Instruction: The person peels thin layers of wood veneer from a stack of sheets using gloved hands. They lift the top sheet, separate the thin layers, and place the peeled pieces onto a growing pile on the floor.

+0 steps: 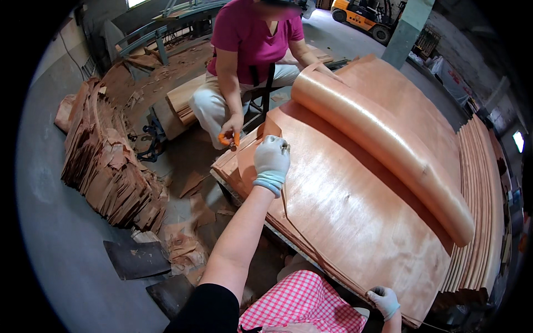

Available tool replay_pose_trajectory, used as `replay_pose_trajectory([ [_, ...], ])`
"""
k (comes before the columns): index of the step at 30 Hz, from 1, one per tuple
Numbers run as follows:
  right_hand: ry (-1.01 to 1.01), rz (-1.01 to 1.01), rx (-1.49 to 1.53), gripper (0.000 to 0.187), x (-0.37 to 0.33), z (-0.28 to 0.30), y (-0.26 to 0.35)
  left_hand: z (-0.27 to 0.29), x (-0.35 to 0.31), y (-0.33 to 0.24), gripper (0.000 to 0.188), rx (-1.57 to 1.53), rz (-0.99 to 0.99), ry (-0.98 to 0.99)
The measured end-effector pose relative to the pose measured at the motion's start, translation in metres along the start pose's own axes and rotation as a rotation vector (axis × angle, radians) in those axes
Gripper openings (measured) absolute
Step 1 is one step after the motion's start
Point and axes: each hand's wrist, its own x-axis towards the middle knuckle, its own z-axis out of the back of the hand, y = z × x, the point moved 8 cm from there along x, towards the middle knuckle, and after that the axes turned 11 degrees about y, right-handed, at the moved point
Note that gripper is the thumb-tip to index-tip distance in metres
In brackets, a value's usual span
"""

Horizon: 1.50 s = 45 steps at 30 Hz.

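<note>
My left hand (272,158), in a white glove, is closed on a thin wood veneer strip (272,125) at the far left corner of a stack of veneer sheets (355,200). The strip rises past my fingers, and its narrow length trails down along the near edge of the stack. My right hand (384,301), also gloved, pinches at that edge near the stack's right end, where the strip runs into its fingers. A large curled veneer sheet (383,150) lies rolled back across the stack, beyond both hands.
A co-worker (252,44) sits across the stack, orange covers on the fingers of one hand (231,133), the other arm by the roll. Broken veneer (111,161) is piled at left; scraps litter the floor. More sheets (476,211) stand at right; a forklift (363,16) is behind.
</note>
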Motion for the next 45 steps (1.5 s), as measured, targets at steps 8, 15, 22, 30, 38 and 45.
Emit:
replay_pose_trajectory([
  [8, 0.095, -0.029, -0.025, 0.022, -0.008, 0.005, -0.010, 0.049, -0.007, 0.032, 0.013, 0.146, 0.059, -0.235],
  [15, 0.115, -0.040, -0.001, 0.024, -0.018, 0.005, -0.017, 0.070, -0.046, 0.215, 0.018, -0.402, 0.599, -0.227],
  [22, 0.010, 0.042, 0.061, 0.019, -0.013, 0.014, 0.001, 0.068, -0.057, 0.229, 0.018, -0.361, 0.672, -0.136],
  [30, 0.348, -0.153, 0.120, 0.025, -0.036, -0.016, -0.002, 0.060, -0.060, 0.230, 0.015, -0.432, 0.675, 0.009],
  [38, 0.373, -0.143, 0.108, 0.025, -0.027, -0.023, -0.015, 0.072, -0.067, 0.239, 0.009, -0.485, 0.633, 0.012],
  [45, 0.162, -0.050, 0.211, 0.028, -0.037, 0.009, -0.013, 0.107, -0.042, 0.180, 0.013, -0.445, 0.371, -0.195],
])
